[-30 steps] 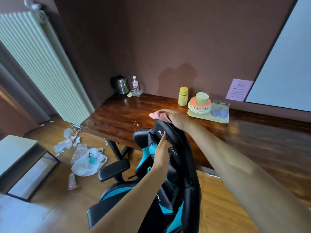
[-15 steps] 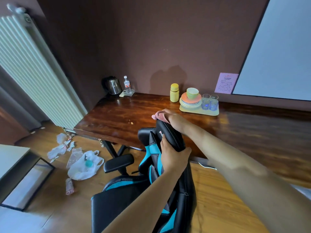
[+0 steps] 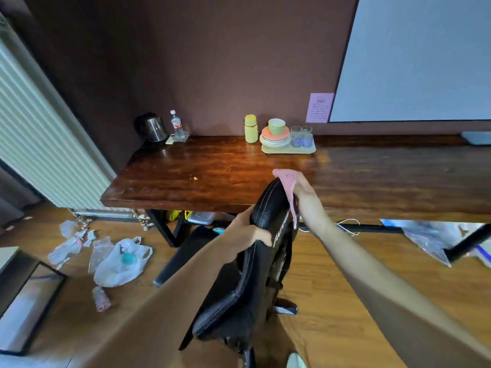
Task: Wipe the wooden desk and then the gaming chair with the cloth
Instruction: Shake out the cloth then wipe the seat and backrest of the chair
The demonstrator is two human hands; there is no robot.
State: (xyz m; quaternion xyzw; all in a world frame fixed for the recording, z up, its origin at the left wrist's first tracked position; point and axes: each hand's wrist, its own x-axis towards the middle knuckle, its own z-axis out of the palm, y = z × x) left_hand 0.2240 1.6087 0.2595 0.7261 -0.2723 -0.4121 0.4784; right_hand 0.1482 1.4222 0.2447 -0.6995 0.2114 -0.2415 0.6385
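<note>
- Chair (image 3: pixel 265 264): black, back twd cam, on near side of bench (image 3: pixel 212 179), top of backrest at bench's near edge.
- L hand (image 3: pixel 245 229): fingers (image 3: pixel 261 236) curled round left edge of chair back, gripping it.
- R hand (image 3: pixel 305 193): at top right of backrest, fingers closed on pink cloth (image 3: pixel 288 185).
- Cloth touches top of backrest, tail hangs down its right edge.
- Bench far left: kettle (image 3: pixel 152 127), bottle (image 3: pixel 175 124).
- Bench far mid: yellow jar (image 3: pixel 251 128), then tray (image 3: pixel 289 150) w/ plates (image 3: pixel 275 139), green cup (image 3: pixel 276 126), 2 glasses (image 3: pixel 301 136).
- Small crumb (image 3: pixel 195 178) on bench, left of chair top.
- Floor (image 3: pixel 332 288) left: plastic bags (image 3: pixel 122 264), scraps.
</note>
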